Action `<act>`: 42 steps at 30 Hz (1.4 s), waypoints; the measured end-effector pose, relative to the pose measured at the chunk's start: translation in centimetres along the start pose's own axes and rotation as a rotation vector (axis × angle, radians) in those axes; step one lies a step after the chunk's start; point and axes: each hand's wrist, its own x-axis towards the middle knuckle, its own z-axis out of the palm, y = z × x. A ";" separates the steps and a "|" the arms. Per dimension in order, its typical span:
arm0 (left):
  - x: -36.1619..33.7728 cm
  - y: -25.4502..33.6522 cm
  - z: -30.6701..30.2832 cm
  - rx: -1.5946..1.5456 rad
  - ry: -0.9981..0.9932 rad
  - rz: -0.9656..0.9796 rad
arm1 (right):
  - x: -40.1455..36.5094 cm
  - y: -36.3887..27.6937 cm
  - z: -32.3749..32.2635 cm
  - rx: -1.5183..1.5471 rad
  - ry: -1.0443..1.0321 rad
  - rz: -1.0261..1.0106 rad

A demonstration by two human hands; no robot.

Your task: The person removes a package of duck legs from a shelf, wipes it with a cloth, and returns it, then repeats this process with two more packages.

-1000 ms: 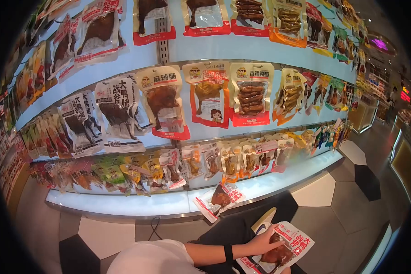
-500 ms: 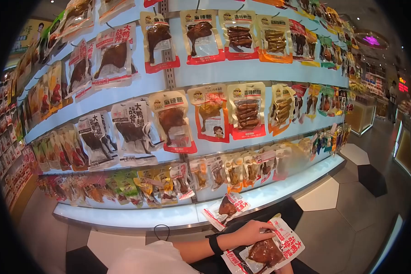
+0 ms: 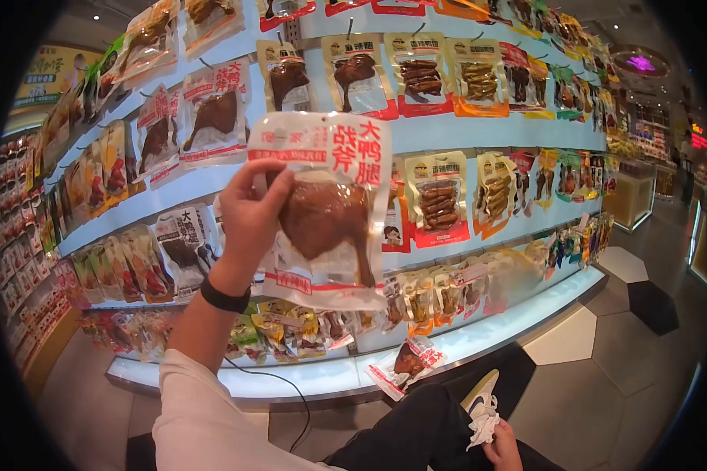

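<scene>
My left hand (image 3: pixel 253 206), a black band at its wrist, pinches the left edge of a vacuum-packed duck leg (image 3: pixel 326 216). The clear pack with red Chinese print is held upright before the shelves, its front facing me. Low on the right, my right hand (image 3: pixel 503 449) is closed on a crumpled white cloth or tissue (image 3: pixel 483 429), beside a white shoe (image 3: pixel 483 390). Another duck leg pack (image 3: pixel 407 365) lies on the lit bottom ledge (image 3: pixel 291 382) of the display.
Hanging packs cover the display rack, among them a pack of brown pieces (image 3: pixel 437 200) and a duck leg pack (image 3: pixel 214 118). A black cable (image 3: pixel 298 392) loops over the ledge. Dark-trousered legs (image 3: pixel 401 432) are bent in front. Hexagonal floor tiles (image 3: pixel 562 337) extend right.
My left hand has raised the duck leg pack from near my lap to the shelves' height. The white cloth in my right hand now shows. The view has shifted slightly.
</scene>
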 end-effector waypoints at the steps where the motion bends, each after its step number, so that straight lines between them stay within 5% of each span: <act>1: 3.6 -0.1 -1.8 0.124 0.088 0.167 | -0.4 -0.4 0.4 0.009 0.010 0.006; 4: 13.0 -0.4 -6.8 0.247 0.263 0.397 | -0.2 -0.4 -0.4 -0.009 0.038 0.024; 10: 24.8 -6.1 -15.3 0.158 0.472 0.110 | -1.3 -1.1 0.5 -0.102 0.042 0.101; 14: 27.5 -8.4 -17.6 0.406 0.470 0.213 | -1.3 -0.6 -0.1 -0.126 0.118 0.105; 25: 27.0 -9.6 -18.4 0.032 0.407 0.051 | -0.4 0.5 -2.7 -0.110 0.171 0.091; 42: 25.7 -11.0 -18.5 0.083 0.360 0.104 | -0.5 0.5 -2.6 -0.104 0.103 0.065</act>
